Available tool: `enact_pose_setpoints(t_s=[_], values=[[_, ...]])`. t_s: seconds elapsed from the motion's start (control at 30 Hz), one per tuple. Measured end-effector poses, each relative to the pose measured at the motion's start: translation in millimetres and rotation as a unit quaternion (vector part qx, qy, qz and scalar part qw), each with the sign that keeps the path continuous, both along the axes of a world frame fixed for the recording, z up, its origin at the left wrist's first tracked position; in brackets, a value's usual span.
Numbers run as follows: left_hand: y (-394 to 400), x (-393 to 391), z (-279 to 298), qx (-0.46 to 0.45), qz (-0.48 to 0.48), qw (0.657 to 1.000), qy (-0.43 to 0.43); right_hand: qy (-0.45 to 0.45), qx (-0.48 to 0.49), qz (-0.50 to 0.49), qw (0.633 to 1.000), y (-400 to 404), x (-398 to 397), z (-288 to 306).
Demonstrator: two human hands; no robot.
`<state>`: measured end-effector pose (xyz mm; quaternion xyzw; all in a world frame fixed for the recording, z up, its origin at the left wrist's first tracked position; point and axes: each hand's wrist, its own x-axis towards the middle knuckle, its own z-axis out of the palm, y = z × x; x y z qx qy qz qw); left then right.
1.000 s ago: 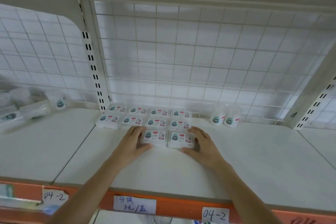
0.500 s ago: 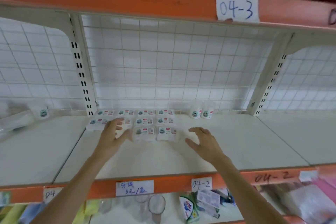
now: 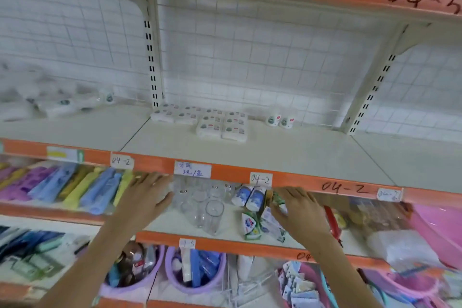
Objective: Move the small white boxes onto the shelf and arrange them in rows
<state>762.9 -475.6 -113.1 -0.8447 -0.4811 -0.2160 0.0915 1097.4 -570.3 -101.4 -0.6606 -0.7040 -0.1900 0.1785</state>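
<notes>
Across the middle of your view runs the shelf (image 3: 287, 157), a pale board with an orange front edge carrying handwritten "04-2" labels (image 3: 260, 179). Against its back edge, beside the slotted upright (image 3: 152, 57), the small white boxes (image 3: 200, 121) lie flat in rows, touching one another; the right-hand columns reach nearer the front edge than the left ones. Two small white cups (image 3: 280, 120) stand just to the right of them, apart from the block. Below the front edge, your left hand (image 3: 147, 197) hangs with fingers spread and relaxed, holding nothing, in front of clear glasses (image 3: 210, 210). Your right hand (image 3: 300, 210) is also loose-fingered and empty, near some small packets (image 3: 250, 226).
</notes>
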Motion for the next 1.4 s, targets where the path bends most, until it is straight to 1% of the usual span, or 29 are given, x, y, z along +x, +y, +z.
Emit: enact_pose_setpoints(t_s=[0.13, 0.3, 0.43, 0.53, 0.6, 0.73, 0.93, 1.07, 1.13, 1.27, 1.4], values=[[-50, -43, -20, -0.035, 0.046, 0.998, 0.023, 0.022, -0.035, 0.028, 0.999, -18, -22, -17], [-97, -102, -15, -0.05, 0.136, 0.989, 0.04, 0.007, -0.035, 0.102, 0.994, -11, -78, -14], [-128, -160, -8, -0.058, 0.215, 0.974, 0.041, 0.019, -0.038, 0.185, 0.982, 9, -146, -7], [-150, -208, -2, -0.05, 0.28, 0.958, 0.043, 0.006, -0.037, 0.246, 0.969, 27, -208, -2], [-162, -241, 0, -0.046, 0.321, 0.946, 0.028, -0.003, -0.038, 0.285, 0.958, 41, -250, -2], [-175, -313, 3, -0.038, 0.375, 0.926, 0.018, -0.022, -0.03, 0.33, 0.943, 66, -338, 3], [-158, -428, 9, -0.028, 0.402, 0.915, 0.023, -0.019, -0.039, 0.362, 0.931, 109, -464, 13], [-128, -494, 16, -0.032, 0.398, 0.917, 0.019, 0.002, -0.057, 0.359, 0.931, 141, -528, 22], [-112, -521, 20, -0.036, 0.391, 0.92, 0.011, 0.019, -0.073, 0.35, 0.934, 158, -550, 26], [-77, -559, 23, -0.039, 0.379, 0.925, 0.001, 0.023, -0.099, 0.323, 0.941, 187, -580, 25], [-34, -588, 20, -0.053, 0.37, 0.927, -0.011, 0.022, -0.086, 0.31, 0.946, 221, -603, 23]])
